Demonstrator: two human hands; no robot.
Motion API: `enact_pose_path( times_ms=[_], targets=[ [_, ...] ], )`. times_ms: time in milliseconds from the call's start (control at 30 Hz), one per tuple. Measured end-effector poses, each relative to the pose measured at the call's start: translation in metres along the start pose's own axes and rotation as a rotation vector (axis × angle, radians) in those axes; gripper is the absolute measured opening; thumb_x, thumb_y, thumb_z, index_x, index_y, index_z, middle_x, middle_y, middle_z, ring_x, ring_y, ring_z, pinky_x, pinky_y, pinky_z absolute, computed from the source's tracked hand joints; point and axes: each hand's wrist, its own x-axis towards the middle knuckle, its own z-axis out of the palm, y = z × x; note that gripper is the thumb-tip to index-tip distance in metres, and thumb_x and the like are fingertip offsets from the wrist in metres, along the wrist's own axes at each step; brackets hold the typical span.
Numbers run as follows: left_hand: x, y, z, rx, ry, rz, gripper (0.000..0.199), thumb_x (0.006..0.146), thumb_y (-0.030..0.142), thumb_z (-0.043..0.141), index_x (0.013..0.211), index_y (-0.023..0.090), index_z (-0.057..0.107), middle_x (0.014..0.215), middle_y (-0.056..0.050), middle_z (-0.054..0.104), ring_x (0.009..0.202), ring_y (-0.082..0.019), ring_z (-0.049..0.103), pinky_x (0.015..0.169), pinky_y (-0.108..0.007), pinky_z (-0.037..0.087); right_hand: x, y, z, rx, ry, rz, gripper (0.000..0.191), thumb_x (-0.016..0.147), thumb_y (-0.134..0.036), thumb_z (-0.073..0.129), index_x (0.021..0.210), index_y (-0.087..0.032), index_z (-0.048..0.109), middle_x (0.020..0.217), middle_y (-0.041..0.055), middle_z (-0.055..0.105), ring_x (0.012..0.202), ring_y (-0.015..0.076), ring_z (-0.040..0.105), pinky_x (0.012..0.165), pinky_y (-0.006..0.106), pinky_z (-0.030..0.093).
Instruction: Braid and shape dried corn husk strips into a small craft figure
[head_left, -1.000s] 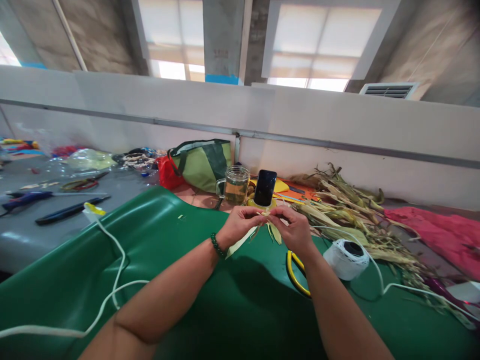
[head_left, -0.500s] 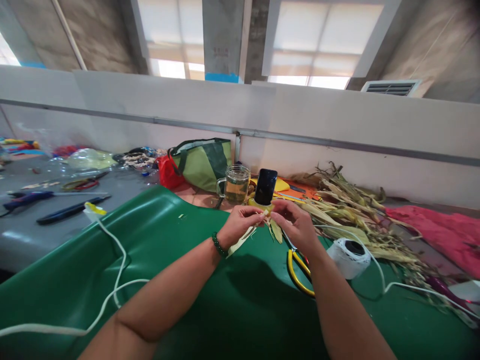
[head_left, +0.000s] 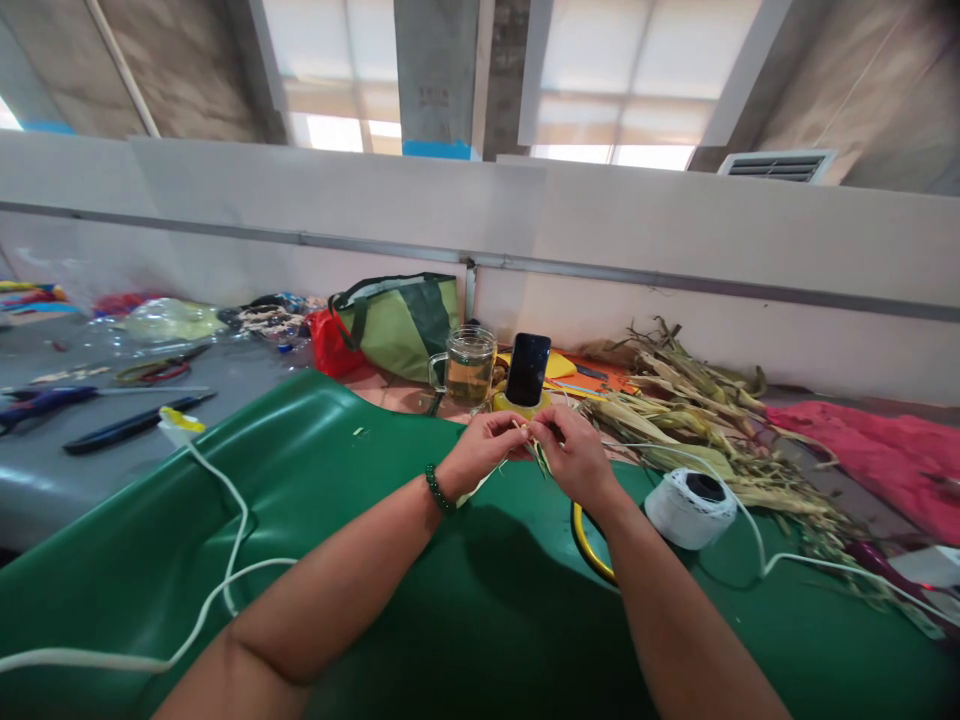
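Near the middle of the view, my left hand (head_left: 482, 453) pinches a pale strip of corn husk (head_left: 480, 487), whose loose end hangs below the palm. A green bead bracelet (head_left: 437, 489) circles that wrist. My right hand (head_left: 574, 452) meets it fingertip to fingertip, also closed on the husk, with thin green-white ends sticking out beneath. The exact spot between the fingertips is too small to make out. Under my right wrist lie scissors with yellow handles (head_left: 589, 548), their blades hidden. Just behind the hands a black phone (head_left: 528, 369) stands upright on a yellow base.
A glass mug (head_left: 469, 368) of liquid stands left of the phone, beside a green bag (head_left: 409, 325). Dried husks (head_left: 697, 420), a white thread spool (head_left: 691, 508) and pink cloth (head_left: 877, 455) are at right. White cable (head_left: 238, 540) crosses the green mat (head_left: 337, 450); tools lie left.
My right hand has moved left and in against my left hand, its fingers closer together. It now covers more of the husk and the scissors. The view has shifted slightly.
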Motion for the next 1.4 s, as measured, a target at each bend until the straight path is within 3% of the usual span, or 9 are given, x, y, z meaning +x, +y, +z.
enact_pose_path(
  times_ms=[100, 200, 300, 433, 567, 700, 900, 1100, 1400],
  targets=[
    [0.001, -0.001, -0.004, -0.040, -0.020, -0.056, 0.035, 0.052, 0.038, 0.083, 0.069, 0.012, 0.066, 0.068, -0.001, 0.061, 0.065, -0.010, 0.056, 0.068, -0.025, 0.046, 0.002, 0.003, -0.005, 0.150, -0.064, 0.071, 0.013, 0.085, -0.027, 0.051, 0.083, -0.019, 0.060, 0.073, 0.0033, 0.061, 0.066, 0.0157, 0.056, 0.059, 0.027, 0.045],
    [0.002, 0.000, -0.009, -0.020, -0.093, -0.114, 0.037, 0.050, 0.039, 0.084, 0.069, 0.011, 0.068, 0.068, -0.002, 0.063, 0.066, -0.010, 0.056, 0.067, -0.025, 0.045, 0.005, 0.006, -0.016, 0.318, -0.223, 0.121, 0.022, 0.083, -0.030, 0.056, 0.100, -0.019, 0.064, 0.077, 0.0022, 0.064, 0.066, 0.0144, 0.058, 0.059, 0.026, 0.047],
    [0.002, 0.003, -0.014, 0.043, -0.177, -0.174, 0.036, 0.049, 0.038, 0.084, 0.067, 0.011, 0.068, 0.063, -0.002, 0.062, 0.061, -0.009, 0.055, 0.064, -0.023, 0.044, 0.007, 0.008, -0.025, 0.353, -0.348, 0.118, 0.021, 0.079, -0.034, 0.063, 0.092, -0.019, 0.069, 0.080, 0.0034, 0.068, 0.068, 0.0143, 0.060, 0.061, 0.025, 0.048],
    [0.001, 0.006, -0.016, 0.076, -0.270, -0.228, 0.035, 0.051, 0.038, 0.083, 0.066, 0.010, 0.068, 0.060, -0.001, 0.062, 0.057, -0.008, 0.054, 0.061, -0.021, 0.044, 0.005, 0.004, -0.030, 0.311, -0.410, 0.075, 0.022, 0.081, -0.039, 0.062, 0.082, -0.019, 0.072, 0.075, 0.0032, 0.070, 0.065, 0.0144, 0.061, 0.059, 0.025, 0.047],
    [0.002, 0.006, -0.017, 0.050, -0.316, -0.237, 0.036, 0.052, 0.038, 0.084, 0.067, 0.010, 0.069, 0.060, -0.002, 0.063, 0.054, -0.008, 0.054, 0.058, -0.020, 0.042, 0.003, -0.002, -0.032, 0.187, -0.388, 0.000, 0.021, 0.086, -0.035, 0.059, 0.082, -0.020, 0.072, 0.071, 0.0022, 0.071, 0.064, 0.0143, 0.063, 0.062, 0.025, 0.048],
    [0.003, 0.006, -0.020, 0.012, -0.333, -0.265, 0.035, 0.053, 0.036, 0.084, 0.070, 0.009, 0.069, 0.063, -0.003, 0.064, 0.056, -0.009, 0.057, 0.057, -0.019, 0.042, 0.002, -0.005, -0.035, 0.057, -0.313, -0.134, 0.021, 0.090, -0.032, 0.054, 0.084, -0.022, 0.073, 0.081, 0.0035, 0.073, 0.075, 0.0154, 0.067, 0.071, 0.025, 0.049],
    [0.006, 0.001, -0.027, -0.034, -0.360, -0.313, 0.035, 0.053, 0.035, 0.085, 0.071, 0.010, 0.068, 0.064, -0.003, 0.066, 0.054, -0.008, 0.058, 0.054, -0.017, 0.043, -0.001, -0.012, -0.037, -0.109, -0.326, -0.249, 0.025, 0.095, -0.027, 0.045, 0.092, -0.020, 0.069, 0.087, 0.0058, 0.070, 0.078, 0.0153, 0.065, 0.071, 0.026, 0.049],
    [0.009, -0.002, -0.032, -0.086, -0.430, -0.329, 0.033, 0.057, 0.033, 0.083, 0.072, 0.009, 0.066, 0.064, -0.003, 0.066, 0.053, -0.009, 0.060, 0.056, -0.019, 0.046, -0.003, -0.020, -0.029, -0.246, -0.335, -0.259, 0.020, 0.094, -0.020, 0.041, 0.082, -0.018, 0.057, 0.078, 0.0057, 0.063, 0.069, 0.0154, 0.060, 0.063, 0.025, 0.045],
    [0.011, -0.003, -0.038, -0.076, -0.414, -0.372, 0.031, 0.063, 0.033, 0.080, 0.075, 0.011, 0.062, 0.066, -0.004, 0.066, 0.055, -0.010, 0.061, 0.057, -0.021, 0.047, -0.003, -0.009, -0.011, -0.304, -0.322, -0.166, 0.013, 0.090, -0.021, 0.043, 0.080, -0.019, 0.051, 0.073, 0.0039, 0.059, 0.064, 0.0158, 0.055, 0.058, 0.025, 0.038]
  ],
)
